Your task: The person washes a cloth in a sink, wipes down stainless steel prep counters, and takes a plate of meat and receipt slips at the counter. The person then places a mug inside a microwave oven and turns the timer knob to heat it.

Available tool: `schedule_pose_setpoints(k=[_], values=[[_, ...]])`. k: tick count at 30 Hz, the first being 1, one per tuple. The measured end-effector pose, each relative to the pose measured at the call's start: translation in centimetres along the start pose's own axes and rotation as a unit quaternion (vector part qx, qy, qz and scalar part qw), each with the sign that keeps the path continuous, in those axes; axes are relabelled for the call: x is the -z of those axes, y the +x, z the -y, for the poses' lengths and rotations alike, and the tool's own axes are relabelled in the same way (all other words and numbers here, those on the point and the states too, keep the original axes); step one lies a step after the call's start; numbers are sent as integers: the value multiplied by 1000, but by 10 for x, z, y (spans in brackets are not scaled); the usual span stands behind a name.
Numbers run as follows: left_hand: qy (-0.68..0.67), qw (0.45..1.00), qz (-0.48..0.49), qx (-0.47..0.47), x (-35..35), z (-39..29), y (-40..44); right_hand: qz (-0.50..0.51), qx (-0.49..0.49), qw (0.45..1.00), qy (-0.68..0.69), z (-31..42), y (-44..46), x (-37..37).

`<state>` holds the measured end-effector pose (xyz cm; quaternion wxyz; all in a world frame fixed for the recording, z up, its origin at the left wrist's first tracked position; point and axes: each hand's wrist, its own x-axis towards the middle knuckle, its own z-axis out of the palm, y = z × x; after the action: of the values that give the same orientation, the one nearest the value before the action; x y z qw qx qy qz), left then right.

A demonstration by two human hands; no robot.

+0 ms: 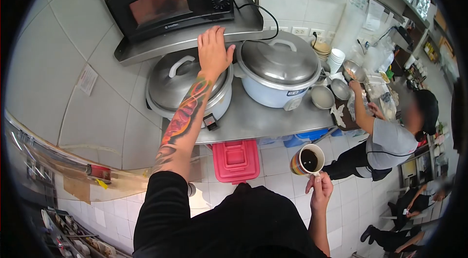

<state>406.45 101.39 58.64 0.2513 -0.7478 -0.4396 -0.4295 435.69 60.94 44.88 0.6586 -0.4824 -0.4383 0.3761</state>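
My left hand is raised with its fingers stretched out, at the front edge of the steel shelf below the black microwave. Under that forearm stands a lidded rice cooker; a second, light blue one is to its right. At the lower right, my right hand is closed around the handle of a striped mug, which is upright and holds dark liquid.
A person in a grey shirt works at the counter's right end, near metal bowls and stacked white cups. A red lidded bin stands below the counter. More people sit at the lower right.
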Motion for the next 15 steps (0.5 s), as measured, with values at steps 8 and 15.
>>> schedule_pose_setpoints(k=[8, 15], values=[[35, 998, 40, -18, -17, -6, 20, -8, -20, 1000, 19, 1, 1, 3], [53, 997, 50, -13, -20, -8, 24, -11, -17, 1000, 19, -5, -3, 7]])
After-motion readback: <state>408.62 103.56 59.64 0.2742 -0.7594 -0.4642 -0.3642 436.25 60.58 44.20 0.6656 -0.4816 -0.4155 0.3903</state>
